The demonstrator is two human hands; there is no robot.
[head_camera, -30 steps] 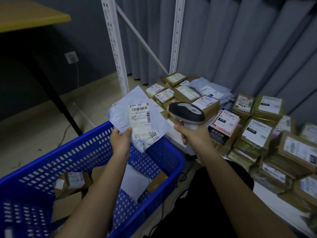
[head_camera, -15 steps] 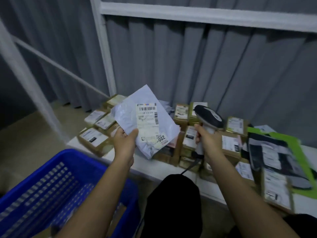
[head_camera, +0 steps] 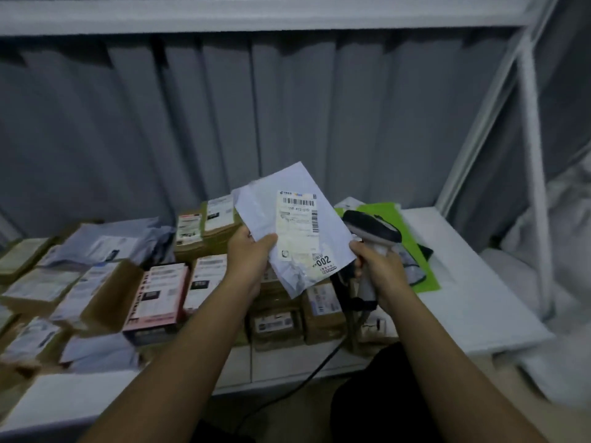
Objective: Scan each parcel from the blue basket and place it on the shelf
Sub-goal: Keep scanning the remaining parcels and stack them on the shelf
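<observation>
Pinching parcel (head_camera: 292, 228) lower-left edge, left hand (head_camera: 251, 254); grip seemingly thumb-on-top.

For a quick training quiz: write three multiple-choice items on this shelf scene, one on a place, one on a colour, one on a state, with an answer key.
1. Where does the green mailer lie?
A. On the shelf's right part, behind the scanner
B. In a basket
C. On the floor

2. What colour is the parcel held by the left hand?
A. Brown
B. White
C. Pink

3. What is the right hand doing?
A. Hanging open
B. Pressing a box
C. Gripping the scanner

Answers: 1 A, the mailer rests on the white shelf past the scanner head. 2 B, the bag is white with a printed label. 3 C, fingers curl round the scanner's handle.
</observation>
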